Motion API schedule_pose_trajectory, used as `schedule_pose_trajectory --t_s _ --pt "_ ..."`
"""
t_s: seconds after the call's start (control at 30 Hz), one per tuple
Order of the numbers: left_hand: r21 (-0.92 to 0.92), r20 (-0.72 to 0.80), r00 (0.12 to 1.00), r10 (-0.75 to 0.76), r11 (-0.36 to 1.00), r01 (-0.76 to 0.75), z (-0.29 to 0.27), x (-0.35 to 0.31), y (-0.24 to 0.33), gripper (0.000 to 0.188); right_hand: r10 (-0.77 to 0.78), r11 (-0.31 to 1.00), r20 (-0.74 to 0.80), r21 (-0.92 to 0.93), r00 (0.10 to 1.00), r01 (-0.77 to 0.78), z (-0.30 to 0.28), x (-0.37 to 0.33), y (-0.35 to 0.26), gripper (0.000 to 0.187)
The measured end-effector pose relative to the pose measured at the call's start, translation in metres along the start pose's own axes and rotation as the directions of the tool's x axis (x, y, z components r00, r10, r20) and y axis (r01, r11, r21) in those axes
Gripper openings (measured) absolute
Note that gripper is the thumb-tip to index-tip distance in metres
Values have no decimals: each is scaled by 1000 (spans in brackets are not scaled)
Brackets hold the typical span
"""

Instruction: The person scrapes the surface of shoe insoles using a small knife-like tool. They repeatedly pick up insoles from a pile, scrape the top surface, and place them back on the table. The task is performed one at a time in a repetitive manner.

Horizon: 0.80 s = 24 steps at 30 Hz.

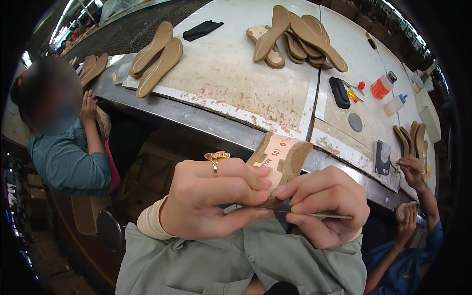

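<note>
My left hand (211, 194), with a gold ring on one finger, pinches a brown shoe insole (296, 164) in front of my chest. The far end of the insole points toward the table and carries a pale pink printed patch (281, 147). My right hand (327, 201) is closed around a thin, flat, narrow tool (328, 215), seen almost edge-on. Its tip reaches toward the insole's near edge, by my left thumb. The right fingertips are against the insole's side. My fingers hide the lower part of the insole and where the tool meets it.
On the white worktable (221, 81) lie insole pairs (160, 64) and an insole pile (307, 42). Farther right are a black case (339, 92), a red-liquid jar (382, 86), a squeeze bottle (395, 105) and a phone (382, 157). Co-workers sit left (73, 152) and right (408, 255).
</note>
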<state>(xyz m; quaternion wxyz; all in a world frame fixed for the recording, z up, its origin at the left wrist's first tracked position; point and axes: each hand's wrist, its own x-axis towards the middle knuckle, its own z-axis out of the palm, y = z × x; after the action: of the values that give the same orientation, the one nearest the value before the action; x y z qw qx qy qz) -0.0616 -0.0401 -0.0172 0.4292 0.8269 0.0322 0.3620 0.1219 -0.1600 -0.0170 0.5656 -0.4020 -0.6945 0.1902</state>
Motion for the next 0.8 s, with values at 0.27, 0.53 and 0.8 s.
schedule_pose_trajectory --t_s 0.27,0.53,0.8 --pt "11 13 999 32 999 -32 0 -8 -2 21 314 799 -384 601 868 -24 -15 -19 16 17" --pt "51 64 995 76 996 -79 3 -15 -5 19 325 930 -579 339 748 -142 -29 -51 48 10" --pt "72 97 987 127 988 -134 0 -12 -3 30 217 919 -835 0 505 -395 -58 -106 148 11"
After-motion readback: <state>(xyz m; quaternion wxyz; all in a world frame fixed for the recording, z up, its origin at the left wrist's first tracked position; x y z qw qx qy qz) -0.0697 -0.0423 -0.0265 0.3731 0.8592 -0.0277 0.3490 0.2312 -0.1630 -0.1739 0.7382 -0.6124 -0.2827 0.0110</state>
